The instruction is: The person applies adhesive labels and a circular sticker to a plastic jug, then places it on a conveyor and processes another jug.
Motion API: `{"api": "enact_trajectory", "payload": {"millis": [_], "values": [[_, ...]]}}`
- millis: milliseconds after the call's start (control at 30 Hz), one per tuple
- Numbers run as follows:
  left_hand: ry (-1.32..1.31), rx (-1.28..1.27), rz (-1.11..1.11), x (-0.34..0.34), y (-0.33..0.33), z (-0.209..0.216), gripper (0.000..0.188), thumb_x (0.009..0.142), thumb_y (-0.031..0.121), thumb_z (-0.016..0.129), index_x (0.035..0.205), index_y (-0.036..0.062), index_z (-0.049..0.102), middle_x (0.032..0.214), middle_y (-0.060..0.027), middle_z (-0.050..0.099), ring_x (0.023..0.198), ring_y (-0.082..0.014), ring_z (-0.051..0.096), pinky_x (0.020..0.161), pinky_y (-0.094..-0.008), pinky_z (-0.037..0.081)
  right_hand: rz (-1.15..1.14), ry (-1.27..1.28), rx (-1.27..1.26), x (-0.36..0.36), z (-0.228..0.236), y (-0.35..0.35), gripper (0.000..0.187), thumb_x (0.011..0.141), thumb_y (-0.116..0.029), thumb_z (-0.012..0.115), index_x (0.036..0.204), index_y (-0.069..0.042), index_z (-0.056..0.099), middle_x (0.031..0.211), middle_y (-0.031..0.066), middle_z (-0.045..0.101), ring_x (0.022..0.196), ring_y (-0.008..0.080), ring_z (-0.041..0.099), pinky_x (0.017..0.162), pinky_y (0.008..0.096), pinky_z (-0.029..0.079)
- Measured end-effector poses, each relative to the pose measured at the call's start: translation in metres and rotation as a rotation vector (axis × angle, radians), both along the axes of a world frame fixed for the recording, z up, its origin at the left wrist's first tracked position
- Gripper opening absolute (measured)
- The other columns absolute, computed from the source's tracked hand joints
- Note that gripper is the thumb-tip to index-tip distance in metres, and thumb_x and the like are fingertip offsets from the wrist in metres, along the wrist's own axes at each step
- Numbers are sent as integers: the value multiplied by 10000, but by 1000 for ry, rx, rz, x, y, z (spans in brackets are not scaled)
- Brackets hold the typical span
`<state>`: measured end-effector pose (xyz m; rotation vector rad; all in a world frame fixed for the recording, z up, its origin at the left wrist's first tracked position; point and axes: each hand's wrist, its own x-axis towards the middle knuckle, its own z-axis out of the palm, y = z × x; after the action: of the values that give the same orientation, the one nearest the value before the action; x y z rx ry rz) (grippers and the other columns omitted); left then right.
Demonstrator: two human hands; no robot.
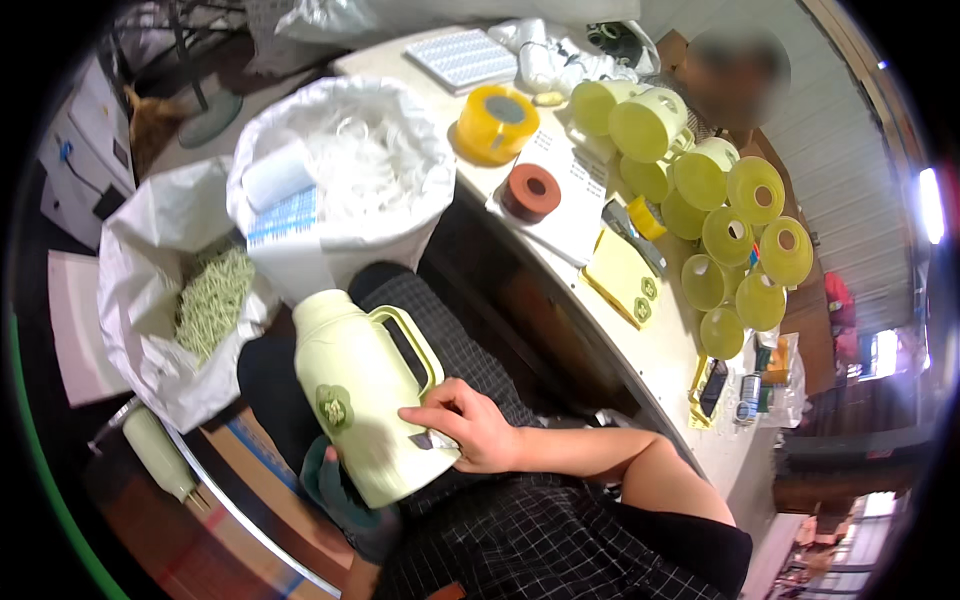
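Workshop bench (pixel 660 345) on the right, pale green cups (pixel 642 128) on it; lined bin (pixel 375 228) ahead. Jug (pixel 362 385) over the lap, apart from the bench. Long axis slants: neck up-left and away from the body, base down-right toward it, handle on the right. Left hand (pixel 338 492), gloved, partly hidden, cups the lower side. Right hand (pixel 478 430) bare, fingers curled against the wall near base; can't tell if they pinch anything. Step looks like handwork near base; next move likely calls for steady left support.
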<state>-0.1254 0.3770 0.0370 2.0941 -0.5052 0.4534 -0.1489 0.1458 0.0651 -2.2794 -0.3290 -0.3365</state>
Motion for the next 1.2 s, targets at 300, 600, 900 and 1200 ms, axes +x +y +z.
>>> {"api": "enact_trajectory", "payload": {"millis": [300, 600, 900, 1200], "values": [[-103, -42, -229, 30, -50, 24, 840, 913, 208, 768, 1591, -9, 321, 1415, -234, 487, 1208, -356, 565, 976, -434, 515, -619, -941, -418, 89, 82, -242, 477, 723, 118, 680, 1175, -37, 683, 1108, 150, 723, 1016, 350, 696, 856, 473, 564], [242, -34, -347, 27, -71, -6, 672, 833, -48, 719, 1465, -10, 494, 1352, -227, 575, 1171, -378, 612, 978, -448, 531, -1573, -322, -335, 57, 147, -492, 534, 931, -256, 744, 1406, -92, 563, 1373, 213, 622, 1255, 422, 609, 1005, 487, 505], [126, 73, -225, 41, -46, 16, 724, 813, 100, 849, 1448, 50, 506, 1394, -179, 587, 1253, -383, 600, 1054, -472, 507, -1042, 7, -526, -21, -36, -413, 491, 1096, -312, 558, 1448, 28, 517, 1410, 261, 566, 1294, 447, 549, 1102, 476, 439], [258, 55, 838, 98, 183, -108, 472, 966, 156, 738, 1369, -24, 570, 1224, -184, 626, 1094, -272, 633, 922, -382, 532, -487, -235, -870, 54, -29, -219, 533, 1019, -314, 700, 1432, -14, 550, 1407, 185, 596, 1316, 390, 543, 1111, 504, 421]]}}
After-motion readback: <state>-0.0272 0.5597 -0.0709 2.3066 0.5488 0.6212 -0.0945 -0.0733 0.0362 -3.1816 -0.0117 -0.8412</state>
